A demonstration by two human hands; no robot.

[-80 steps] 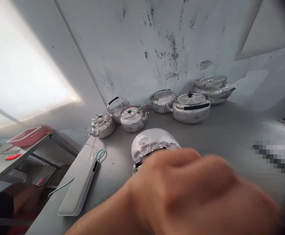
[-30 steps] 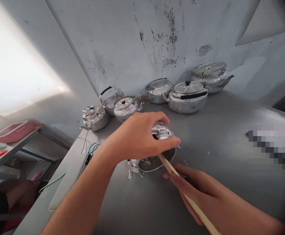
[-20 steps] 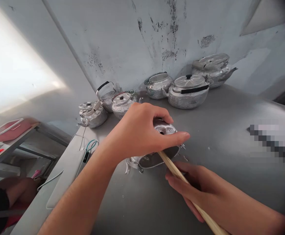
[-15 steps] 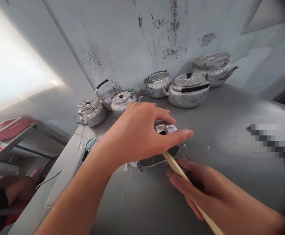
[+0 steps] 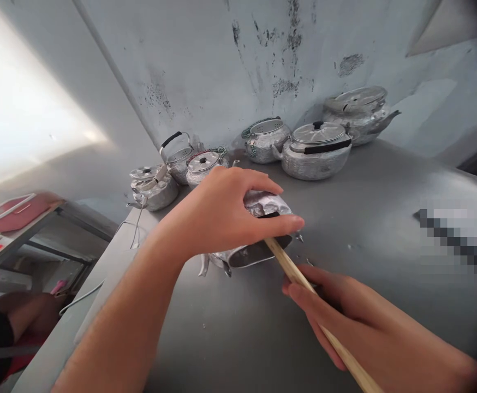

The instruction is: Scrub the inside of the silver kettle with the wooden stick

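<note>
A small silver metal kettle (image 5: 255,254) lies tipped on the grey table, its open mouth towards me and its upper side dented. My left hand (image 5: 222,213) lies over it from the left, thumb along the near side by a black part, fingers on the far side, holding it. My right hand (image 5: 324,314) is closed round a pale wooden stick (image 5: 290,267). The stick's far end reaches the kettle's mouth beneath my left thumb; its tip is hidden.
Along the wall stand several silver kettles, among them a lidded one (image 5: 316,155) and a larger one (image 5: 357,117). A white cable (image 5: 81,299) lies at the table's left edge. On a left shelf sits a pink basket (image 5: 11,213); below, a person's leg (image 5: 25,311) shows.
My left hand and the kettle have shifted slightly left and away from me, the mouth turning a little. The stick's far end has moved left with them; my right hand has barely moved.
</note>
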